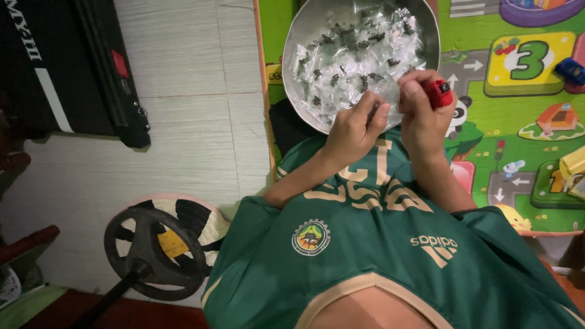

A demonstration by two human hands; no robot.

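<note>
Head view, looking straight down over the person's chest. One round metal bowl lies on a green play mat in front of the person; it holds a heap of small clear plastic packets, each with a dark clump inside (too many and too overlapped to count). Two hands work at the bowl's near rim. The left hand is curled, its fingertips pinched on one clear packet at the rim. The right hand is closed round one small red lighter, whose dark top stands up beside the thumb; its fingers also meet the same packet. The two hands are just beside each other, nearly touching. The person wears one green jersey with tan trim. To the left of the mat is pale floor, with one black toy steering wheel on a pale round base and one long black bag. One blue toy car sits at the mat's right edge.
</note>
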